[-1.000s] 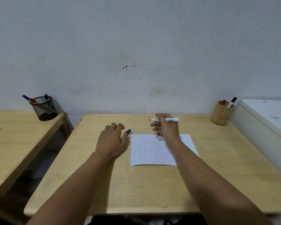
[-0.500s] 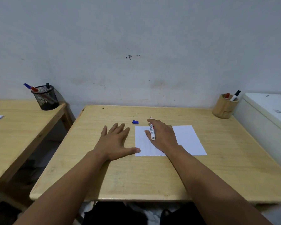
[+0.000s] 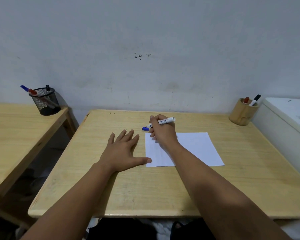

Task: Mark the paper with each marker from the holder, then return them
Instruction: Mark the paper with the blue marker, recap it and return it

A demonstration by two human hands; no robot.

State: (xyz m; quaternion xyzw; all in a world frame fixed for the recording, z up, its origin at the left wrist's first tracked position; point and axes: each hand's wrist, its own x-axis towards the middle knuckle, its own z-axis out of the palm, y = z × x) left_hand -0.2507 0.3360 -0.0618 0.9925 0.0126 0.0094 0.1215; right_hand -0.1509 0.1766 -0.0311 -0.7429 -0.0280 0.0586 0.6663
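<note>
A white sheet of paper [image 3: 194, 149] lies on the wooden table [image 3: 163, 187]. My right hand [image 3: 163, 132] grips an uncapped white marker [image 3: 166, 121], its tip pointing left near the paper's far left corner. The marker's blue cap [image 3: 145, 129] lies on the table just left of the tip. My left hand [image 3: 123, 151] rests flat on the table with fingers spread, thumb touching the paper's left edge. A wooden holder [image 3: 241, 113] at the far right corner keeps a red-capped marker [image 3: 246, 100] and a black-capped marker [image 3: 255, 99].
A second wooden table [image 3: 16, 135] stands to the left with a black mesh cup [image 3: 45, 102] of pens on it. A white cabinet [image 3: 287, 122] borders the table on the right. The grey wall runs behind.
My right hand has lifted off the paper and turned the marker from lying along the hand to pointing left beside the blue cap. My left hand stays flat.
</note>
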